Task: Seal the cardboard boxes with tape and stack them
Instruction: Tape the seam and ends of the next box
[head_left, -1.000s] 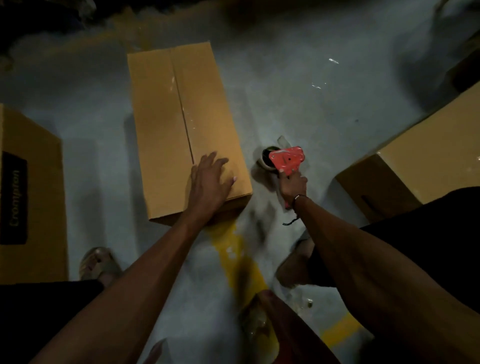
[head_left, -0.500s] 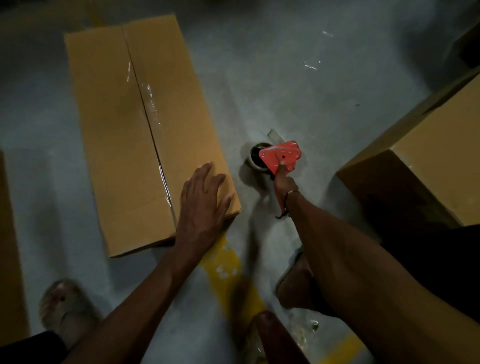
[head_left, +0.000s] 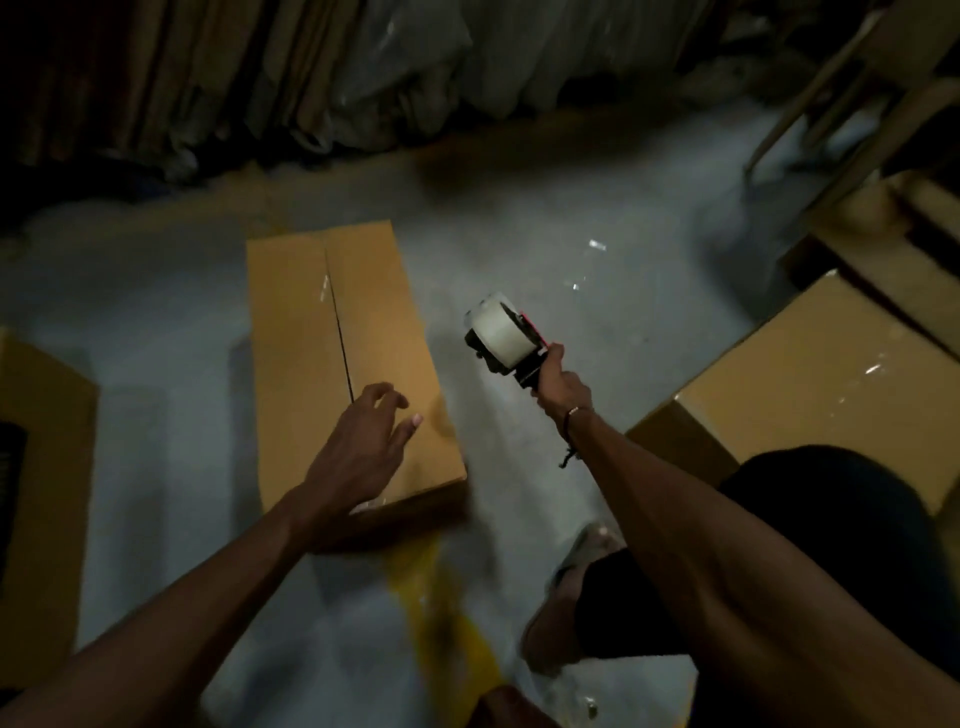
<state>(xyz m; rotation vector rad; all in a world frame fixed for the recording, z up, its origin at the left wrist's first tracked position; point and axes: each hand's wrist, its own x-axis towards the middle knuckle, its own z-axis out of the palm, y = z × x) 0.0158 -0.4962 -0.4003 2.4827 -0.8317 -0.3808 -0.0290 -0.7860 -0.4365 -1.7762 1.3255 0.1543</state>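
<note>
The right hand (head_left: 558, 382) is closing its grip around the handle of a tape dispenser (head_left: 506, 340), holding it in the air above the floor (head_left: 597, 322) with the white roll facing the camera, probably so the tape end can be carried over to the box. The left hand (head_left: 363, 447) is spreading open, fingers loose and gripping nothing, hovering at the near end of the long cardboard box (head_left: 343, 358); whether the palm is pressing on the cardboard or floating just above it is hard to tell. That hand is likely sitting there to keep the flaps down and the box from sliding while tape is being laid. The box is lying flat on the floor between the two arms, its centre seam running away from the person, and a faint shine along that seam is hinting at tape, though the dim light is making this uncertain. A second box (head_left: 810, 395) is resting to the right, well apart, with glossy streaks on its top, and a third box (head_left: 47, 467) is being cut off by the left edge. The dispenser's blade and the loose tape end are facing away and cannot be made out. A yellow floor line (head_left: 431, 597) is blurring below the long box, and the dark stacks along the back wall are too dim to identify.
</note>
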